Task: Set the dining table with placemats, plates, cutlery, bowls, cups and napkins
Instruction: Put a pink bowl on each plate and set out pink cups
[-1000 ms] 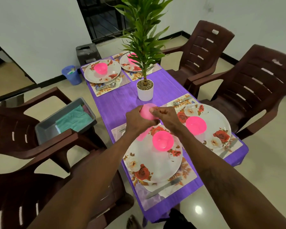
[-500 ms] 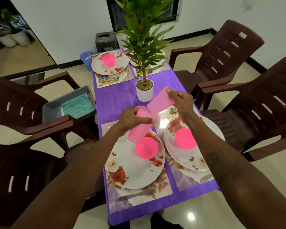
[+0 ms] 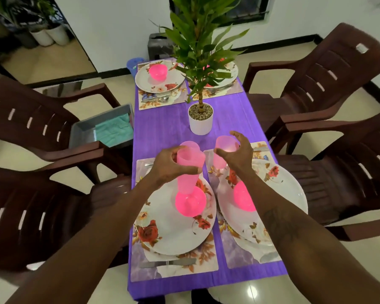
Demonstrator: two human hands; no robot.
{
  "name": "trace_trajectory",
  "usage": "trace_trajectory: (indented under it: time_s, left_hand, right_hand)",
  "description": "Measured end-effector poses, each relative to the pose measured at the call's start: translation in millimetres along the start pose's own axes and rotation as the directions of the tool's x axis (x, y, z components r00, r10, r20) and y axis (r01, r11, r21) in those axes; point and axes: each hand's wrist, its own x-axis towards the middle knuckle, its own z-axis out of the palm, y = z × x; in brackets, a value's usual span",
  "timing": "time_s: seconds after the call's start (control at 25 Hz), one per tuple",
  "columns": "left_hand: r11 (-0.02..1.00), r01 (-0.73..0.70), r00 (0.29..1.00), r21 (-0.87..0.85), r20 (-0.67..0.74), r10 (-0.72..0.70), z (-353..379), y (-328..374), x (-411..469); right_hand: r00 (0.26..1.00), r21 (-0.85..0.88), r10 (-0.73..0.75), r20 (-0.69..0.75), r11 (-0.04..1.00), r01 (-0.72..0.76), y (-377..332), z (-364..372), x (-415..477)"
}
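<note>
My left hand (image 3: 171, 164) grips a stack of pale pink cups (image 3: 189, 170), held upright above the near left plate (image 3: 169, 233). My right hand (image 3: 236, 153) curls round a single pink cup (image 3: 225, 147), upright at the top edge of the near right placemat (image 3: 239, 253); I cannot tell whether it touches the table. Each near plate carries a bright pink bowl (image 3: 191, 204), the right-hand bowl (image 3: 242, 199) partly hidden by my forearm. A knife (image 3: 167, 263) lies below the left plate. At the far end stand two more set plates (image 3: 158, 81) with a pink bowl (image 3: 158, 71) and cutlery (image 3: 156, 99).
A potted plant in a white pot (image 3: 200, 120) stands mid-table on the purple cloth (image 3: 162, 128). A grey bin (image 3: 81, 128) holding a teal cloth (image 3: 114, 131) sits on the left chair's arm. Brown plastic chairs (image 3: 338, 84) flank both sides.
My right hand pulled one cup off the stack, turned it upright and lowered it to the right setting. My left hand kept the remaining cups and tipped them upright.
</note>
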Motion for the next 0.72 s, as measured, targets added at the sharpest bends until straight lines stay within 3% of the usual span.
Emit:
trace_trajectory:
  time_s: [0.24,0.52,0.64,0.72]
  left_hand:
    - [0.999,-0.025,0.999,0.029,-0.039,0.026,4,-4,1]
    - [0.994,-0.04,0.998,0.104,-0.037,0.044,12,0,8]
    - [0.991,-0.056,0.997,0.12,-0.04,0.061,14,2,10]
    - [0.991,-0.077,0.995,0.106,-0.048,0.082,16,10,10]
  right_hand:
    - [0.997,-0.039,-0.072,0.041,0.996,0.074,7,9,-3]
    - [0.987,-0.092,0.026,0.159,0.996,-0.011,20,-2,-13]
    - [0.994,-0.059,-0.004,0.108,0.998,0.011,16,-12,-16]
    - [0.999,0.073,-0.033,0.026,0.997,0.031,0,-15,-19]
